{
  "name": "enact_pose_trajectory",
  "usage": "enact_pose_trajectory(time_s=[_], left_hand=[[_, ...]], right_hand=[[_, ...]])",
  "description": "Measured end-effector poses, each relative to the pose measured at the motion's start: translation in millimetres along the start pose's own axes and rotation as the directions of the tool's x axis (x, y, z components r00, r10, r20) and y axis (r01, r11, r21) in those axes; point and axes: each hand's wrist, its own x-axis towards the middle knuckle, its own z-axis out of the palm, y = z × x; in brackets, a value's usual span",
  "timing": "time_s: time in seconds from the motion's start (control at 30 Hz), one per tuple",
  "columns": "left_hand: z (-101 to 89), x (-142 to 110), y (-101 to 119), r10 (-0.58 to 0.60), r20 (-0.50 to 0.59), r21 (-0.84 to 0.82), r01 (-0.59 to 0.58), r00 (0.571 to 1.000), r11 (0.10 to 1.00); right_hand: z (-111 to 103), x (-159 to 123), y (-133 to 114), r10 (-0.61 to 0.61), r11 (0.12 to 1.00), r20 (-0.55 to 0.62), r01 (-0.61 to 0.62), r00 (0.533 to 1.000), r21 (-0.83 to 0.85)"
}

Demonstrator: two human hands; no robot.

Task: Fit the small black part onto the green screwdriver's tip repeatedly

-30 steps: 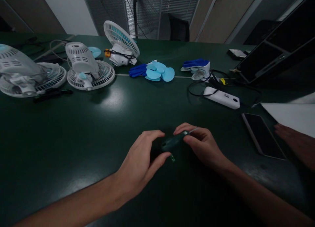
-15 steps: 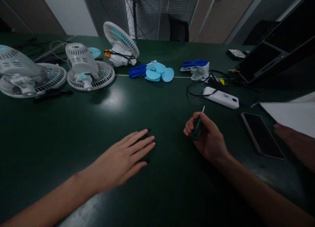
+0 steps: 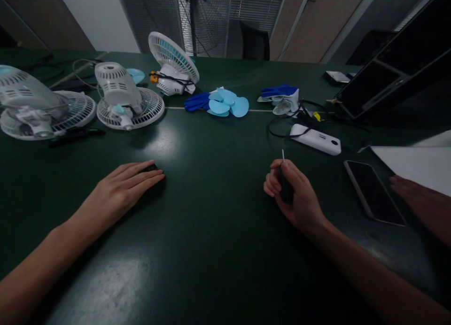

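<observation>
Screwdriver (image 3: 286, 191) in right hand (image 3: 299, 193), near four o'clock

Clock read from mid-view, with twelve at the far side of the green table (image 3: 218, 160). At twelve, a pale blue fan blade (image 3: 229, 102) overlapping a blue glove (image 3: 197, 102). Between one and two, a bundle of blue-and-white gloves (image 3: 291, 98). Just beyond the screwdriver's tip, apart from it, a loop of black cord (image 3: 300, 133), crossing one end of a white device (image 3: 317, 141). At two, a large black case (image 3: 384, 76). At three, a white sheet (image 3: 416, 167). Between three and four, a phone (image 3: 374, 193) lying flat, with another person's hand (image 3: 417, 200) just beside it. At half past nine and ten, two white fans (image 3: 118, 90); at eleven, a third, tilted fan (image 3: 174, 57) wrapped in black cable.

Right hand turned thumb-side up, with fingers curled snugly around the dark handle; shaft pointing to twelve, nearly upright in view. Right forearm coming in from past four. Left hand (image 3: 118, 191) between eight and nine, back upward, stretched toward two. Left fingers long and close together, touching a small dark object (image 3: 152, 167); thumb hidden, so cannot tell grip from mere touch.
</observation>
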Motion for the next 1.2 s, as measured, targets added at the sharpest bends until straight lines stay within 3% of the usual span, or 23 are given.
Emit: enact_pose_trajectory(time_s=[0.17,0.27,0.33,0.4,0.47,0.53,0.8,0.97,1.2], left_hand=[[0.8,5,1,0.017,-0.108,-0.001,-0.018,0.994,1.0],[0.7,3,4,-0.084,-0.206,-0.041,0.077,0.975,0.996],[-0.8,3,8,-0.237,-0.318,-0.102,0.216,0.918,0.971],[-3.2,5,13,-0.435,-0.392,-0.249,0.362,0.811,0.898],[-5.4,8,14,-0.582,-0.388,-0.403,0.436,0.715,0.805],[-6.0,11,12,-0.647,-0.344,-0.487,0.46,0.68,0.742],[0.0,7,2,-0.702,-0.255,-0.508,0.525,0.665,0.682],[-2.4,8,7,-0.676,-0.214,-0.41,0.563,0.705,0.717],[-2.7,9,6,-0.604,-0.252,-0.219,0.563,0.756,0.797]], right_hand=[[0,0,-1,0.011,1.0,0.009,-0.011,1.0,-0.008],[-1,0,0,0.012,1.0,0.013,-0.012,1.0,-0.006],[-1,0,0,0.006,1.0,0.016,-0.006,1.0,-0.004],[0,0,1,0.002,1.0,0.017,-0.002,1.0,-0.004],[0,0,0,0.005,1.0,0.015,-0.005,1.0,-0.009],[0,0,0,0.009,1.0,0.014,-0.009,1.0,-0.014],[-1,-1,-1,0.023,0.999,0.012,-0.023,1.0,-0.035],[0,-1,-1,0.019,0.999,0.013,-0.019,1.0,-0.026],[1,-1,-1,0.022,1.0,0.017,-0.022,1.0,-0.019]])
